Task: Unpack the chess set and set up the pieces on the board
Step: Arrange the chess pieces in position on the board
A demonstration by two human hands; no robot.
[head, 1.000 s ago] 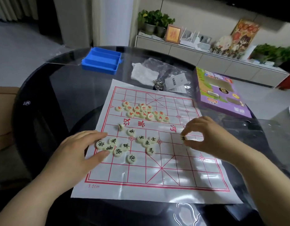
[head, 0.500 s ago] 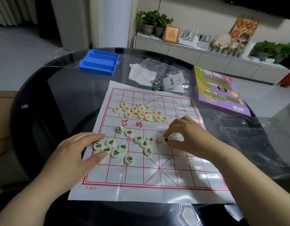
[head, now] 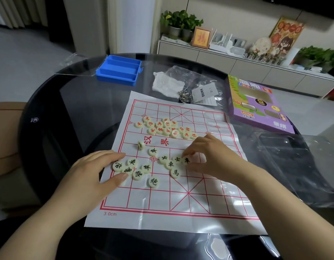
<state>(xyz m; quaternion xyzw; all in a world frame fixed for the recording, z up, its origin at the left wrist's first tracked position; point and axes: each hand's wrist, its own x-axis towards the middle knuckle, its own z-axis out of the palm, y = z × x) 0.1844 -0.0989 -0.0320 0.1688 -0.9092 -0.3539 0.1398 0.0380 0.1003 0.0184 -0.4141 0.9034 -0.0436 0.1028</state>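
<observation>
None of the pieces stands on a starting point yet, so I judge the setup barely begun, though the unpacking looks finished. The board (head: 162, 203), a red-lined sheet, lies flat on the glass table (head: 78, 119), and its nearest rows are bare. Just beyond them the black-lettered pieces (head: 138, 174) lie scattered in two loose groups on the near half. The left hand (head: 94, 173) rests at the board's left edge, forefinger and thumb relaxed and apart, bracketing the left group without clamping any of it. To the right, the right hand (head: 213, 158) pinches one black-lettered disc (head: 186, 160) between thumb and fingertip, beside the middle group. Across the river band the red-lettered pieces (head: 166, 128) sit heaped together on the far half, unsorted. Farther still lie a clear plastic bag (head: 185, 77), the empty blue tray (head: 119, 70) at far left and the purple box (head: 256, 104) at far right. What remains, as I read it, is spreading both colours out to their lines.
</observation>
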